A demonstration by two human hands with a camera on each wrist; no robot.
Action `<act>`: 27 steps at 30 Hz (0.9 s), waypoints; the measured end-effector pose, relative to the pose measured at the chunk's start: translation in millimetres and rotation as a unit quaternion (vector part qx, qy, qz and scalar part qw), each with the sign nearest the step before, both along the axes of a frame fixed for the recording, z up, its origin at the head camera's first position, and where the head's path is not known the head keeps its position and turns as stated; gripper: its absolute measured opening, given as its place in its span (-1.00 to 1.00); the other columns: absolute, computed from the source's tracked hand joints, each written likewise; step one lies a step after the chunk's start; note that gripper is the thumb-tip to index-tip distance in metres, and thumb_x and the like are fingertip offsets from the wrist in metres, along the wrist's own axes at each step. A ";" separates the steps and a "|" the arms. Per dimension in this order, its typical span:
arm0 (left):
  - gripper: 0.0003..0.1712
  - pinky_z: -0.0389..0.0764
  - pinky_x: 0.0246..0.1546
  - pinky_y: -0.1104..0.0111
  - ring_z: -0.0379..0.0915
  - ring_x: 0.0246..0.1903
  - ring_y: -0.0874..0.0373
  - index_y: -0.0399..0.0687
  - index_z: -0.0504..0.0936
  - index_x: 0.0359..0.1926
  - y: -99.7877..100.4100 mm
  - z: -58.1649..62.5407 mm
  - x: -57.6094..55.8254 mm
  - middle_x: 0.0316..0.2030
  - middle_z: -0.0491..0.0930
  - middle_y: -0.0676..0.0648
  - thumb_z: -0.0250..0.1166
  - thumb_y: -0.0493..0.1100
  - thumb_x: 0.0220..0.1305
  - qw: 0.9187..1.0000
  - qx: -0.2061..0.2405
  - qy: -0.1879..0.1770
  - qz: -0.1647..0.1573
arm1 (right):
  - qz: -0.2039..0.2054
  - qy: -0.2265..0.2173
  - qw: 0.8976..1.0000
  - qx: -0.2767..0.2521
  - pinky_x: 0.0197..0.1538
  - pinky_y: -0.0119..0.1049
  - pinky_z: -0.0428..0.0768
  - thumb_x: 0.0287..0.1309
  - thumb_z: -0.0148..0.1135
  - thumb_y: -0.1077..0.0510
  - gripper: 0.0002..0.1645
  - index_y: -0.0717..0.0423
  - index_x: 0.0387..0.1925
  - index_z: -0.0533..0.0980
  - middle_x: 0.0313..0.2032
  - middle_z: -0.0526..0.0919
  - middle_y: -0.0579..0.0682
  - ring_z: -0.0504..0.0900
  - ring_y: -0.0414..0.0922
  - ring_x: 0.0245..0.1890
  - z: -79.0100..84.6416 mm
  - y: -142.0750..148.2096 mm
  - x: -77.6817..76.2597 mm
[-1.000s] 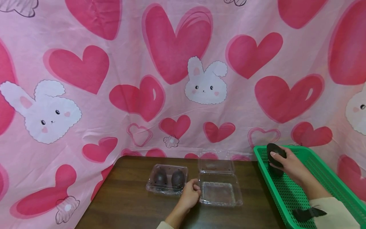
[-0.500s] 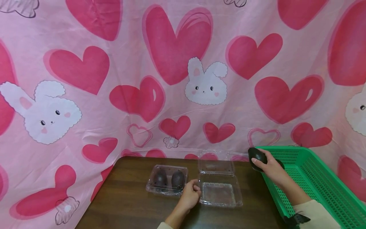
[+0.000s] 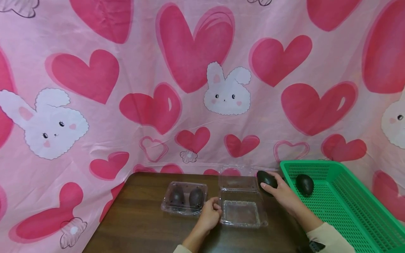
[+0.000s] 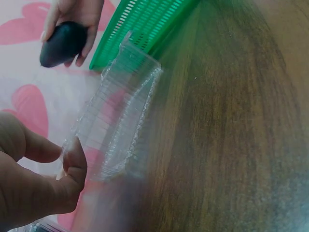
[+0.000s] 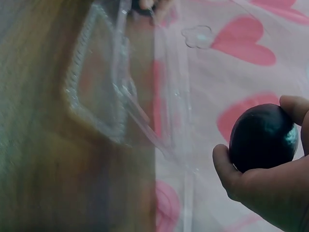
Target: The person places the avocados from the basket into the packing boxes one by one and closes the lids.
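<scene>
A dark avocado (image 3: pixel 267 179) is gripped between the thumb and fingers of my right hand (image 3: pixel 284 195), in the air just right of an open clear plastic clamshell box (image 3: pixel 242 222). In the right wrist view the same avocado (image 5: pixel 263 137) looks smooth and nearly black. My left hand (image 3: pixel 209 216) pinches the left rim of that open box between thumb and finger, seen closely in the left wrist view (image 4: pixel 43 179). The box's lid (image 3: pixel 238 181) stands folded back towards the cloth. Nothing lies in its base.
To the left sits a second clamshell box (image 3: pixel 186 184), closed over two avocados. On the right, a green plastic basket (image 3: pixel 345 175) holds another avocado (image 3: pixel 305 185). Behind the wooden table (image 3: pixel 136 225) hangs a pink cloth (image 3: pixel 269 123) with hearts and rabbits.
My right hand has carried the avocado left, out from over the green basket to beside the open box. The avocado left in the basket is now uncovered. My left hand stays put.
</scene>
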State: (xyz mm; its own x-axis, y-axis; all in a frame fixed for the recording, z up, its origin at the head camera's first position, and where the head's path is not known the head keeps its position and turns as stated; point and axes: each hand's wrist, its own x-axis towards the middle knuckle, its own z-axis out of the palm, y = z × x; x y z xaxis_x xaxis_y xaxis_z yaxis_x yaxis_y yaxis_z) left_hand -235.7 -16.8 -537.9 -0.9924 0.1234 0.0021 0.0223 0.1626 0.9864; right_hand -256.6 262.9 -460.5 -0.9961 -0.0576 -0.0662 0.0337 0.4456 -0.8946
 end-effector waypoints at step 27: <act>-0.45 0.49 -0.62 0.47 0.36 -0.56 0.20 -0.48 0.41 0.14 0.2 0.5 -2.0 -0.44 0.46 -0.08 0.13 -0.55 0.03 1.000 -0.016 0.010 0.001 | 0.024 -0.041 0.999 -0.007 -0.20 -0.11 0.67 0.01 0.44 0.05 -0.20 0.19 0.23 0.29 0.08 0.45 0.27 0.53 0.02 -0.14 -35.4 -67.8 4.6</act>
